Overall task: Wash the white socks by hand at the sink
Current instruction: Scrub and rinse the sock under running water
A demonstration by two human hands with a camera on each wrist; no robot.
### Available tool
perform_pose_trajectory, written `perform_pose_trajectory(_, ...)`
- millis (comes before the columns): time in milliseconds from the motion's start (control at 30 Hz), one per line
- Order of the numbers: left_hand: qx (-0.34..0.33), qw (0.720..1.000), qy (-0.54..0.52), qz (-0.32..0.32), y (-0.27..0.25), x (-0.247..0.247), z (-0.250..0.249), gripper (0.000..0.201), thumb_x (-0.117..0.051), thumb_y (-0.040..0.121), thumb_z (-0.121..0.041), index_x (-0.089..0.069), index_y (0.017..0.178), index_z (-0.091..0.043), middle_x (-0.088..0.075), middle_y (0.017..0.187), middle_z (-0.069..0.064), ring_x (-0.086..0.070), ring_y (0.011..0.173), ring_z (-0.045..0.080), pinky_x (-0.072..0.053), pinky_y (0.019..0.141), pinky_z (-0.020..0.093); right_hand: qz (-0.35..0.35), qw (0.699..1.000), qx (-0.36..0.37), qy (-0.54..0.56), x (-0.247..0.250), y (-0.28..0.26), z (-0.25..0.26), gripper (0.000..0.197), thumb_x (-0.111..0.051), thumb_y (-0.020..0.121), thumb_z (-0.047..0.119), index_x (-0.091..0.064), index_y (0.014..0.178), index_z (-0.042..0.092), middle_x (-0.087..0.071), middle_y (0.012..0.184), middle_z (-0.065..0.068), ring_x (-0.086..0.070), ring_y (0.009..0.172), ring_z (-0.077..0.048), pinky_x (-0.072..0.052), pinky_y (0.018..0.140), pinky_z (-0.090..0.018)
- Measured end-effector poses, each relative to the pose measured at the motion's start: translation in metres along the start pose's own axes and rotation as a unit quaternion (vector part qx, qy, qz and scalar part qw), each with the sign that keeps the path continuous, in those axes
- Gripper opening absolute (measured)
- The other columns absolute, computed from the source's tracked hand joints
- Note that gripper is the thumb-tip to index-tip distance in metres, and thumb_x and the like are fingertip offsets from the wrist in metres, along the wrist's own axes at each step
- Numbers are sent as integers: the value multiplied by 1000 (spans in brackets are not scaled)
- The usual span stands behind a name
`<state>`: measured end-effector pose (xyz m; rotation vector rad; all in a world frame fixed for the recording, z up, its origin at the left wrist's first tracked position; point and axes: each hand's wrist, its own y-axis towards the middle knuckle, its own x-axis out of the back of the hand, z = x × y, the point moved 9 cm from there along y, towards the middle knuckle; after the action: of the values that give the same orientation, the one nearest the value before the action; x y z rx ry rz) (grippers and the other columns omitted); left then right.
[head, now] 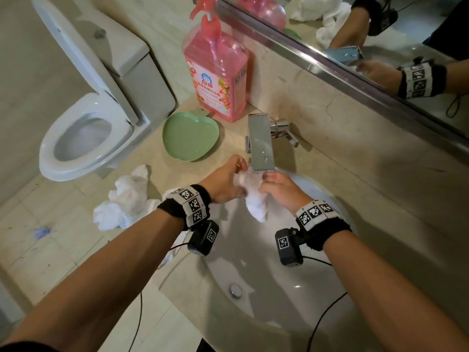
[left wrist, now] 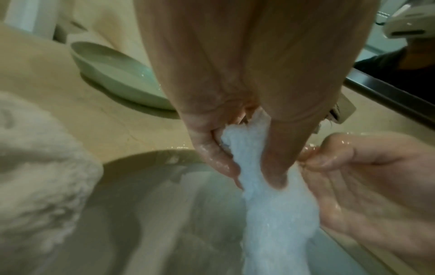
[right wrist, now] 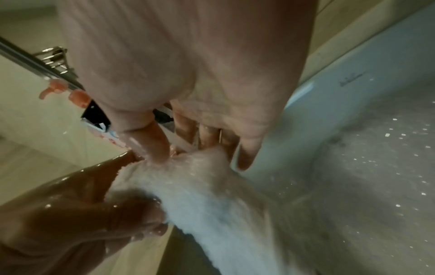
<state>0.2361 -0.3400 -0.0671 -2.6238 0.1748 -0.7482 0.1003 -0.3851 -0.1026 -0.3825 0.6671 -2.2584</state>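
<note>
A wet white sock hangs between both hands just under the chrome faucet, over the white sink. My left hand grips the sock's upper end; in the left wrist view its thumb and fingers curl round the sock. My right hand pinches the same sock from the right, the thumb pressing the fabric against the other fingers. More white socks lie in a heap on the counter to the left of the sink.
A pink pump bottle of detergent stands behind a green heart-shaped dish holding water, left of the faucet. A toilet with its lid up sits at far left. A mirror runs along the back wall. The drain plug sits in the sink.
</note>
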Motion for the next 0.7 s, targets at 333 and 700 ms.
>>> perform_pose_trajectory(333, -3, 993, 91, -74, -7, 5, 2, 52, -83, 75, -34, -55, 117, -22, -64, 101, 4, -58, 85, 25, -45, 74, 33, -20, 991, 120, -48, -5, -10, 32, 21, -78, 75, 22, -76, 95, 29, -76, 91, 13, -69, 90, 0, -50, 77, -15)
perform_pose_trajectory(700, 5, 985, 142, -99, 8, 4, 4, 33, -51, 98, -48, -48, 105, -16, -59, 83, 8, -55, 73, 29, -37, 63, 34, -263, 897, 121, -334, 55, -19, 29, 25, -69, 87, 36, -72, 101, 16, -72, 89, -14, -64, 81, -32, -36, 68, -26)
